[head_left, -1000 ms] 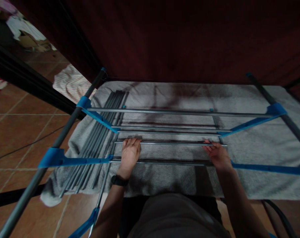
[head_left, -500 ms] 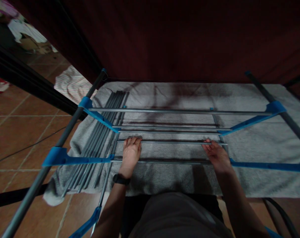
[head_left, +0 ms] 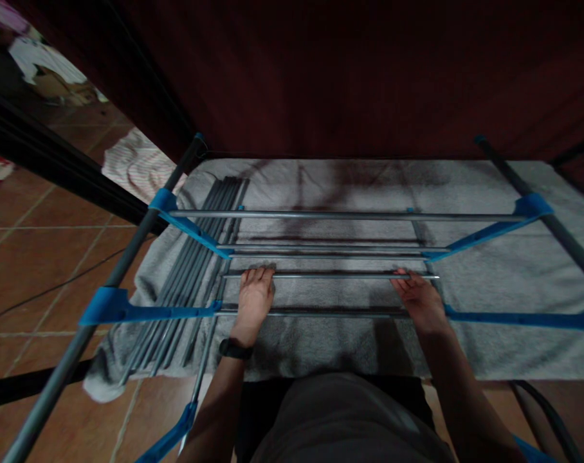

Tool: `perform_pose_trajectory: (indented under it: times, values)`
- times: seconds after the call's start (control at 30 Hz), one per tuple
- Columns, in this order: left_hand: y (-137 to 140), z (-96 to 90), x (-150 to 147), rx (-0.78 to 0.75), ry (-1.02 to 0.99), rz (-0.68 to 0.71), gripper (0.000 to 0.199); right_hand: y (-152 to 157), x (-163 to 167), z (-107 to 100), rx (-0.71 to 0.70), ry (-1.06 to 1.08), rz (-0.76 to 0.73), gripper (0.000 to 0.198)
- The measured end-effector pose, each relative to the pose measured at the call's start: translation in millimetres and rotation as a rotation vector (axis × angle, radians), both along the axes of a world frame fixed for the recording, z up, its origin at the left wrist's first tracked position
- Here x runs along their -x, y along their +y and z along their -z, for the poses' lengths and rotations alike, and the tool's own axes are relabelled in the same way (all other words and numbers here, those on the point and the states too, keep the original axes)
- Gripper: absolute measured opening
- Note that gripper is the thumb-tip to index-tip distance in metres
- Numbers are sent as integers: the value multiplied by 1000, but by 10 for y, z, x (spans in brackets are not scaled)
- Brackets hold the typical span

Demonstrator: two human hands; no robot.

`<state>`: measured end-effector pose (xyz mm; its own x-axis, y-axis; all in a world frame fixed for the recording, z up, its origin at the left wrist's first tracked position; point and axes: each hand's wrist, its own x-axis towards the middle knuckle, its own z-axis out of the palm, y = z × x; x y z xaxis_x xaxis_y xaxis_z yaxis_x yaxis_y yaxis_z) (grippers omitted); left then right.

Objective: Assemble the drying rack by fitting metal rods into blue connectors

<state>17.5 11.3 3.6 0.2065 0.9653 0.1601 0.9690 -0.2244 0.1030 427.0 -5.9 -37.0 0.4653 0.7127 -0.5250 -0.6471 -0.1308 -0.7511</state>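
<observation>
A thin grey metal tube lies crosswise between my hands, inside a rack frame of grey poles and blue plastic brackets. My left hand, with a dark band on the wrist, is closed over the tube near its left end. Close to the other end, my right hand pinches it with thumb and fingers. Both tube ends stick out past my hands. Nearer to me, a fixed crossbar runs between the left bracket and the right bracket, passing by my hands.
Several loose grey tubes lie in a bundle on the grey blanket at left. Farther crossbars span the frame. Dark red fabric hangs behind. A striped cloth and a cable lie on the tiled floor.
The tube has slid slightly to the left, its left end reaching farther past my left hand. Both hands keep their hold on it.
</observation>
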Motion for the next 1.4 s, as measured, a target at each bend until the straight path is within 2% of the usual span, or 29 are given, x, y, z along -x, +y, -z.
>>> perform_pose_trajectory:
  times: [0.57, 0.83, 1.03, 1.4]
  values:
    - [-7, -34, -14, 12, 24, 17, 31, 60, 14, -32, 66, 1, 31, 8]
    - [1, -22, -20, 72, 16, -17, 32, 51, 36, -10, 58, -2, 51, 11]
    - [8, -9, -9, 105, 13, -12, 32, 75, 5, -34, 115, -3, 36, 10]
    - [32, 30, 25, 107, -71, -41, 28, 86, 51, -62, 106, 18, 53, 11]
